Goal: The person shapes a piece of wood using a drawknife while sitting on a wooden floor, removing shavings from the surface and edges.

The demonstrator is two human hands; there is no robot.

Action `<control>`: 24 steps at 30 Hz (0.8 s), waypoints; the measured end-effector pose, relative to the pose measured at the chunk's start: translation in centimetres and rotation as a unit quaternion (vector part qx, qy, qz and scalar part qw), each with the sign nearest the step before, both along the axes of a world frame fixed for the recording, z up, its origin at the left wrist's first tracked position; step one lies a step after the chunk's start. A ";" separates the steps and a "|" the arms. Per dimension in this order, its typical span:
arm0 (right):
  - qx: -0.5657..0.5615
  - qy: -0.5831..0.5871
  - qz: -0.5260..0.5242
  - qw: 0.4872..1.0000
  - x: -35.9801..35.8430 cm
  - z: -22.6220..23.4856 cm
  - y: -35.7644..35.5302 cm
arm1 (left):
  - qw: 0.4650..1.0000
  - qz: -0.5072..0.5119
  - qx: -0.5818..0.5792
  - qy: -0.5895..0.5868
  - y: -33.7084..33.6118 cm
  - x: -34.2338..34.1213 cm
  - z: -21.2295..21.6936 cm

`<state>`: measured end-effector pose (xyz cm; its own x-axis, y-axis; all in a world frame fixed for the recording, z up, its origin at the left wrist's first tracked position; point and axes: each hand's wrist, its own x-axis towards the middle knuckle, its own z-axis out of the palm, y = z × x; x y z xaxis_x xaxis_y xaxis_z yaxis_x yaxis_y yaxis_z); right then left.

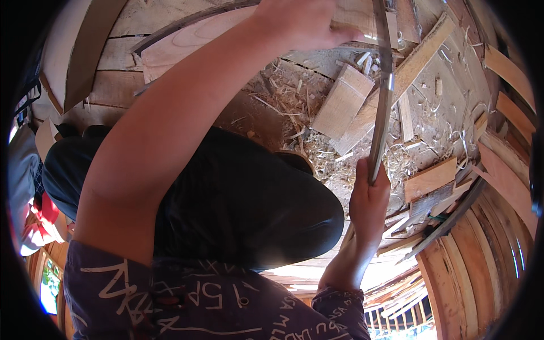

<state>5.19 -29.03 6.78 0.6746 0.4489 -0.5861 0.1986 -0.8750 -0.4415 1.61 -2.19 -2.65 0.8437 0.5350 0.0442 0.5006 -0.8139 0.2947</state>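
My right hand is closed round the lower end of a long, narrow, slightly bent strip, grey-brown with a shiny spot. The strip runs up past the picture's top edge, so its far end is hidden and I cannot tell its material. My left hand reaches across to the top of the view, by a pale wooden board. Its thumb is stretched out beside that board; the other fingers are mostly cut off by the edge. Below the strip lie a short wood block and a longer plank.
Wood shavings and splinters litter the plank floor around my bent knee. A wide curved board lies under my left forearm. Offcuts lie at the right, near curved wooden ribs along the side.
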 end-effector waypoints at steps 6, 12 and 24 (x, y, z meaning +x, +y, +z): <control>-0.013 0.014 0.005 1.000 2.1 -2.2 5.0 | 0.998 0.047 -0.038 -0.015 0.0 0.3 -1.2; -0.008 -0.008 -0.011 1.000 -0.6 0.3 -1.0 | 0.997 0.017 -0.036 -0.070 -0.7 -0.1 0.1; -0.001 0.002 0.022 1.000 1.4 -0.7 2.1 | 0.998 0.044 -0.021 -0.036 -0.4 0.3 -0.5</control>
